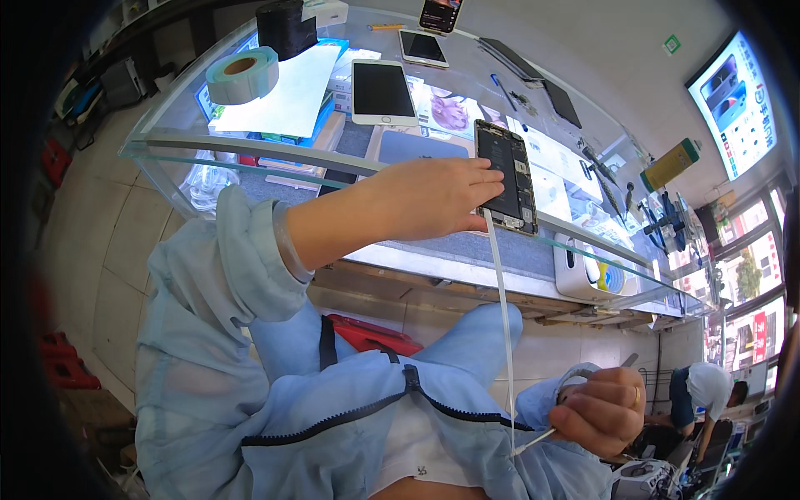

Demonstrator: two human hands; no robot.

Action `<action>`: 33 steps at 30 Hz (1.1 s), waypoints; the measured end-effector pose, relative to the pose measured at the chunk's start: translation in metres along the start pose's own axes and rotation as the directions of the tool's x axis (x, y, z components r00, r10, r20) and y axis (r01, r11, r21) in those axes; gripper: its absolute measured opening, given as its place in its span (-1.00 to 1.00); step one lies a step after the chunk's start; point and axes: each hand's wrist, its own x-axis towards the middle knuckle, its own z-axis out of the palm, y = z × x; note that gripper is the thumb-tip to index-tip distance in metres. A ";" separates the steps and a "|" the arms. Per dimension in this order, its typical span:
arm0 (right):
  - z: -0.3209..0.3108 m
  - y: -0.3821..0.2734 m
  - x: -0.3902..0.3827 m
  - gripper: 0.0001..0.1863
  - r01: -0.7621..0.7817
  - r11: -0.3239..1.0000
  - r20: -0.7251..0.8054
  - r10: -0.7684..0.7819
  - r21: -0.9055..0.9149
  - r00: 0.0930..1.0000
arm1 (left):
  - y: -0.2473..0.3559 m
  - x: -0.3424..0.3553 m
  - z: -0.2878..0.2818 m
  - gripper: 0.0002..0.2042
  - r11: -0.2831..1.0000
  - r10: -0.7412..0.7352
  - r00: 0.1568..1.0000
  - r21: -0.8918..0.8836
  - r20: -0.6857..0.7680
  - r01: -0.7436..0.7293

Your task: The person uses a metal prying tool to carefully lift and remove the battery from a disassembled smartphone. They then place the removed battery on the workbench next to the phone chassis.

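Observation:
My left hand (457, 193) grips an opened phone (510, 167) at the near edge of the glass counter, fingers over its dark inside, thumb at the lower corner. A long white strip (502, 300) runs down from that corner to a thin light-coloured rod (537, 439) in my right hand (598, 412). My right fingers are curled tightly, with a narrow metal piece poking out above them. A white phone (383, 90) with a dark screen lies behind the opened one.
The glass counter (292, 147) carries a tape roll (265, 83), papers, several phones and tools. A white bin (573, 275) sits below its right part. Red stools or cases (67, 367) stand at left. A wall screen (733, 100) hangs at right, above another person (700, 392) bending over.

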 end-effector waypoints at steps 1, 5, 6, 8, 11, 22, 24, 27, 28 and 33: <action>0.006 0.004 0.001 -0.78 -0.037 0.999 -0.026 0.038 0.024 0.999 | 0.000 -0.001 0.000 -0.51 1.000 -0.004 1.000 0.010 0.006 0.004; 0.033 0.012 0.003 -0.76 -0.363 0.931 0.012 0.364 -0.040 0.931 | 0.001 -0.004 0.000 -0.50 0.998 -0.021 1.000 0.053 0.010 0.020; 0.037 0.019 0.002 -0.75 -0.358 0.932 0.048 0.361 -0.065 0.931 | 0.002 -0.005 -0.001 -0.50 0.998 -0.029 1.000 0.058 0.010 0.029; 0.043 0.035 0.005 -0.73 -0.355 0.927 0.126 0.369 -0.121 0.921 | 0.003 -0.005 -0.002 -0.50 0.998 -0.024 1.000 0.058 -0.002 0.024; 0.052 0.055 -0.001 -0.73 -0.463 0.874 0.139 0.482 -0.146 0.865 | 0.002 -0.004 -0.001 -0.50 0.999 -0.011 1.000 0.053 -0.016 0.011; 0.078 0.101 0.004 -0.78 -0.475 0.879 0.003 0.476 -0.038 0.880 | 0.004 -0.004 -0.005 -0.52 1.000 -0.001 0.999 -0.004 -0.036 0.001; 0.079 0.106 0.004 -0.80 -0.472 0.881 0.024 0.472 -0.026 0.881 | 0.004 -0.002 -0.003 -0.53 1.000 -0.001 0.999 -0.003 -0.047 0.001; 0.088 0.110 0.005 -0.80 -0.509 0.861 -0.020 0.509 0.024 0.860 | 0.005 -0.004 -0.003 -0.54 1.000 -0.019 0.998 0.004 -0.054 0.019; 0.089 0.110 0.006 -0.80 -0.529 0.848 -0.045 0.530 0.041 0.847 | 0.005 -0.004 -0.003 -0.54 1.000 -0.024 0.998 0.004 -0.057 0.024; 0.086 0.112 0.008 -0.77 -0.458 0.889 0.041 0.459 -0.027 0.888 | 0.005 -0.004 -0.003 -0.55 1.000 -0.029 0.997 0.006 -0.072 0.029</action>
